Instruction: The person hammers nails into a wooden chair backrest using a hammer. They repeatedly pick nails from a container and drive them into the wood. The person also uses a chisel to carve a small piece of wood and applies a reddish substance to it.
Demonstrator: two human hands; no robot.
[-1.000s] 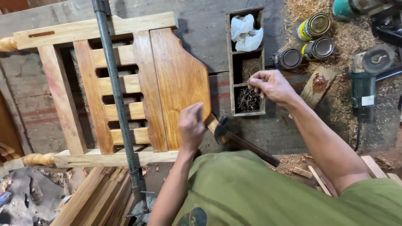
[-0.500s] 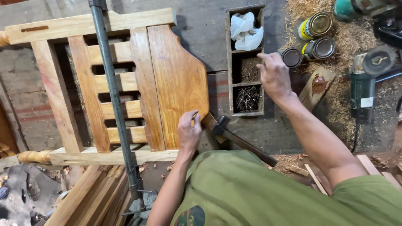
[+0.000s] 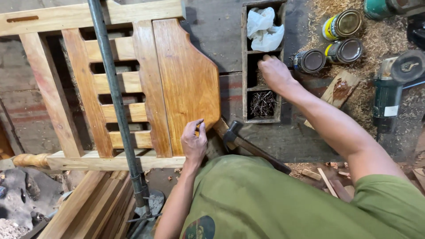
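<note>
My left hand (image 3: 194, 142) pinches a small nail against the lower edge of the wooden chair frame (image 3: 133, 84), while my right hand (image 3: 275, 73) reaches, fingers curled, into the middle compartment of the divided nail box (image 3: 244, 66) (what it grips I cannot tell). All lies on a dusty concrete floor (image 3: 217, 31) strewn with sawdust (image 3: 376, 35), a hammer (image 3: 248, 144) beside me.

Right hand moving up the nail tray
The right hand (image 3: 274, 73) is leaving the lower nail compartment and reaching into the middle one of the wooden tray (image 3: 244, 66); the left hand (image 3: 194, 142) is sliding lower on the panel (image 3: 186, 84).
</note>
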